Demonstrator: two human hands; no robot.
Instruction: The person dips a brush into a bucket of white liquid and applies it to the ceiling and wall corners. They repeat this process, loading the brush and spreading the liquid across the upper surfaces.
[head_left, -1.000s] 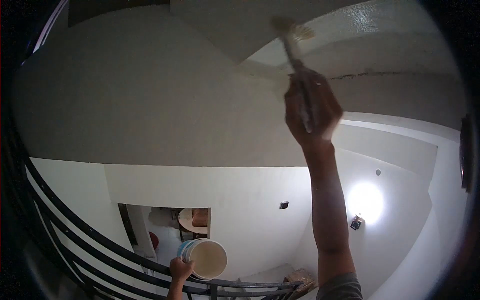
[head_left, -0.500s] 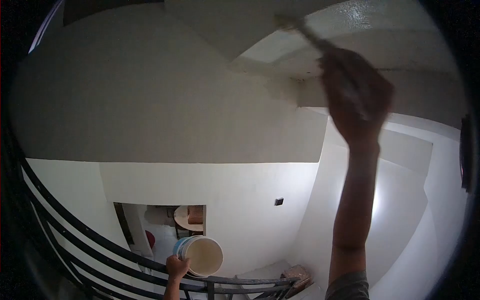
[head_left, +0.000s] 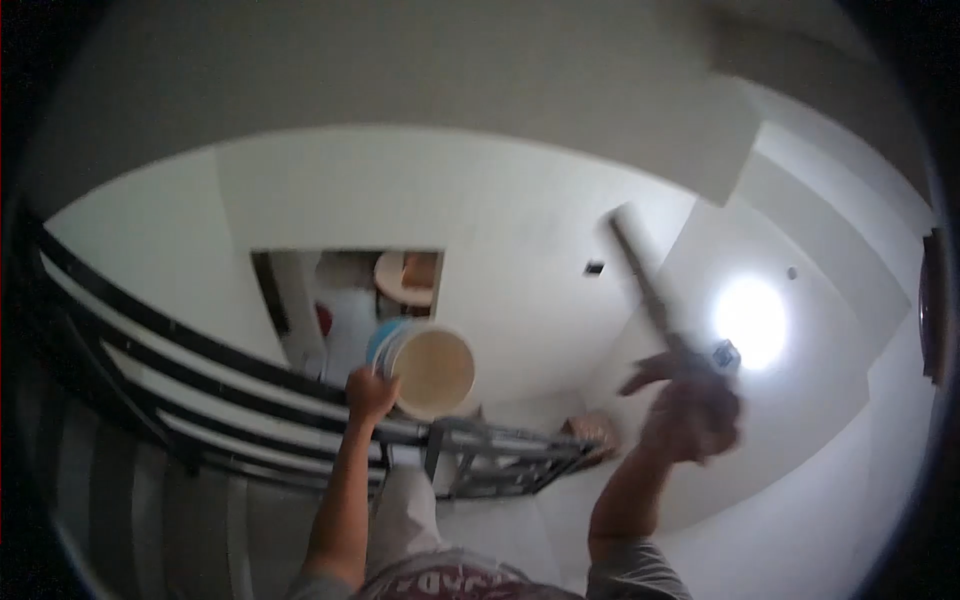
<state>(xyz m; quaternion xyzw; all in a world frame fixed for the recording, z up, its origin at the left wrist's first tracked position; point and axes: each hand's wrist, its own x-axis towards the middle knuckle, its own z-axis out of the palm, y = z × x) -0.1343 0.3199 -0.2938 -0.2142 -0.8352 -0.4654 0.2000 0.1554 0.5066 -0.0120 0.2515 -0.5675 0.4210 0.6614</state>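
My left hand point(head_left: 372, 393) is closed on the near side of a white and blue bucket point(head_left: 380, 345), beside the black railing. The bucket tilts towards me, and its inside looks pale cream. To the right, my right hand point(head_left: 692, 415) grips a long brush point(head_left: 645, 285), which points up and left in front of the white wall. Motion blurs both the brush and the fingers around it. Nothing touches the brush's far end.
The black metal railing point(head_left: 215, 370) curves from the left to below the bucket. A lower opening shows a round table point(head_left: 392, 283). Grey striped steps point(head_left: 150, 500) lie lower left. A grey overhanging surface point(head_left: 400, 75) fills the top, and a bright light point(head_left: 752, 320) shines at right.
My right hand has come down with the brush, away from the overhead surface. The view has tilted downward, bringing my shirt and leg into sight. My left hand still holds the bucket.
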